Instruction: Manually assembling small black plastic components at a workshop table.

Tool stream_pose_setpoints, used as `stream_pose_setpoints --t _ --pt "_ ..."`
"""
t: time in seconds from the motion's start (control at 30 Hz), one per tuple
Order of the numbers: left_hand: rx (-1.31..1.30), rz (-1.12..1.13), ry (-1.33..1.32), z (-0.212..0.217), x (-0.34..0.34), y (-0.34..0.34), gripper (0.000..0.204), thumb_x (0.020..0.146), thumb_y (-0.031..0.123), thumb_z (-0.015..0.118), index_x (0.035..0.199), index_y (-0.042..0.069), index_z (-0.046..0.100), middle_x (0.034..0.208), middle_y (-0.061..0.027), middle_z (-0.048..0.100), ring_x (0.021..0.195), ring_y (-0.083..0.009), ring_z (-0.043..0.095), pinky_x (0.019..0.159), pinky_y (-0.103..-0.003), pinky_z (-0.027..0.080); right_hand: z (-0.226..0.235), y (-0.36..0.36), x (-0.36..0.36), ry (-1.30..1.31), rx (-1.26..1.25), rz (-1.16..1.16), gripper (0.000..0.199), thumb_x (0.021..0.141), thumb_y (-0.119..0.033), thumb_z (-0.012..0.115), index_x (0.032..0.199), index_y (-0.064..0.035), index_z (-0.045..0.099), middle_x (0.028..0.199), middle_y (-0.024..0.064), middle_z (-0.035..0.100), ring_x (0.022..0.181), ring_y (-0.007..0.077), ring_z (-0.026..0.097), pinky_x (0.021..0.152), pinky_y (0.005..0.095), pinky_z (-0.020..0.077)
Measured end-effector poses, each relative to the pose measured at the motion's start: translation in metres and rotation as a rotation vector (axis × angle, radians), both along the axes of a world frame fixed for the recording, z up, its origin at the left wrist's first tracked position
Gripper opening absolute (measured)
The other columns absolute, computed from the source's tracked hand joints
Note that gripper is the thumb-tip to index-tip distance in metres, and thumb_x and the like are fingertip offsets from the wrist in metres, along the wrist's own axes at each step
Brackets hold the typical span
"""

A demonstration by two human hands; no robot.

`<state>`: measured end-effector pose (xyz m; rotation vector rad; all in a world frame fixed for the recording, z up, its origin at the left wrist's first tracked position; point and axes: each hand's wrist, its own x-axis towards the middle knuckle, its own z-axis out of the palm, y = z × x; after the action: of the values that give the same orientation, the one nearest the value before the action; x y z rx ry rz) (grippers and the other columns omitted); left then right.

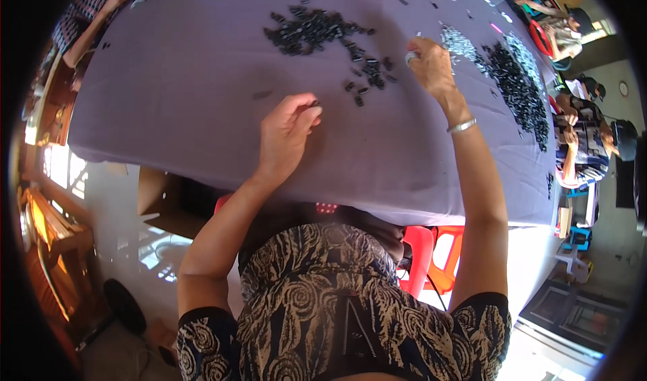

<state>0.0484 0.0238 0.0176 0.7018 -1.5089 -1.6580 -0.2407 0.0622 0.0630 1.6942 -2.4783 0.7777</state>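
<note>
My left hand [284, 135] is raised over the near part of the cloth-covered table, thumb and fingers pinched on a small dark piece [315, 103]. Farther off to the right, my right hand [431, 63] is closed at the edge of a scatter of small whitish, clear-looking pieces [460, 42]. Something pale shows at its fingers, too small to name. Between and beyond my hands lies a loose heap of small black pieces [311, 32], trailing toward me in a few strays [360, 101].
A long heap of black pieces [515, 84] runs along the right side of the purple-grey tablecloth [189, 98]. Other people sit around the table, an arm [94, 30] at far left and several people at right. Red plastic chairs [419, 260] stand near me.
</note>
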Motion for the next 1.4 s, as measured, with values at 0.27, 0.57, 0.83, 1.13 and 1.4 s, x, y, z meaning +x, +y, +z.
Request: stream_pose_setpoints --t 0.27,0.57,0.83,1.13,1.4 --pt "-0.023 -0.014 0.061 -0.001 0.000 0.000 0.013 0.087 0.008 0.058 0.098 0.002 0.059 0.085 0.0001 0.057 0.075 -0.0066 0.056 0.065 -0.020 0.046 -0.006 0.003 0.121 -1.152 -0.158 0.481 0.009 0.079 -0.002 0.064 0.088 -0.0035 0.066 0.081 -0.0005 0.062 0.076 0.0074 0.057 0.072 0.0211 0.0448" --pt "0.065 -0.002 0.088 0.000 0.001 0.000 0.016 0.086 0.008 0.059 0.101 0.003 0.058 0.090 -0.0017 0.062 0.075 -0.0076 0.059 0.065 -0.021 0.046 -0.015 0.006 0.146 -1.113 -0.235 0.470 0.008 0.081 0.000 0.062 0.089 -0.0016 0.064 0.083 -0.0005 0.061 0.079 0.0071 0.055 0.073 0.0211 0.0447" --pt "0.036 0.024 0.101 -0.004 0.000 -0.003 0.020 0.087 0.008 0.058 0.105 -0.001 0.057 0.089 -0.0068 0.064 0.075 -0.0114 0.061 0.062 -0.022 0.047 -0.019 0.007 0.152 -0.959 -0.377 0.502 0.007 0.081 0.000 0.060 0.087 0.0000 0.064 0.081 0.0033 0.061 0.077 0.0091 0.057 0.068 0.0235 0.0478" --pt "0.029 0.023 0.083 -0.002 0.000 -0.003 0.015 0.086 0.008 0.059 0.100 0.002 0.059 0.087 -0.0023 0.061 0.075 -0.0087 0.060 0.063 -0.021 0.047 0.000 0.009 0.120 -1.082 -0.449 0.231 0.016 0.089 -0.011 0.051 0.098 -0.0031 0.062 0.079 0.0039 0.063 0.061 0.0062 0.050 0.058 0.0202 0.0434" --pt "0.039 -0.001 0.099 -0.001 0.001 -0.002 0.014 0.086 0.009 0.060 0.099 0.003 0.060 0.089 -0.0014 0.060 0.078 -0.0087 0.060 0.066 -0.022 0.047 0.005 0.024 0.071 -0.834 -0.215 0.077 0.004 0.081 -0.003 0.063 0.084 -0.0044 0.064 0.070 -0.0043 0.057 0.061 0.0038 0.047 0.056 0.0191 0.0391"
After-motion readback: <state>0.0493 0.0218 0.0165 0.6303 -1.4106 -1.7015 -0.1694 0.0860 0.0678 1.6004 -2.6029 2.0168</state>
